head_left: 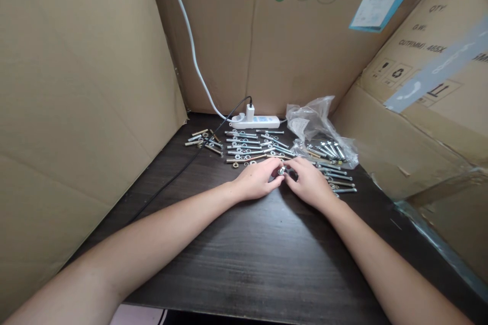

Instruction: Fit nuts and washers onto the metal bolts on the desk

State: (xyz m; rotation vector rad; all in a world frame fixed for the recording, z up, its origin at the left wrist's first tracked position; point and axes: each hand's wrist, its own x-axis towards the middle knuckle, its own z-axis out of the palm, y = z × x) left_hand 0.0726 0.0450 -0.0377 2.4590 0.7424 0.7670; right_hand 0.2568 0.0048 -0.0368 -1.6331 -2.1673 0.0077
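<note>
Both hands meet over the middle of a dark wooden table (244, 264). My left hand (257, 179) and my right hand (310, 182) have their fingers curled and pinched together around a small metal bolt with a nut (282, 169) held between the fingertips. Just beyond the hands lie rows of several long metal bolts with nuts and washers (247, 144). A smaller group of bolts (204, 139) lies to the left. More bolts (339, 180) lie to the right of my right hand.
A crumpled clear plastic bag (318, 124) holding bolts sits at the back right. A white power strip (255, 121) with a plugged charger, a white cable and a black cable (179, 172) lies at the back. Cardboard walls (76, 111) enclose the table on three sides.
</note>
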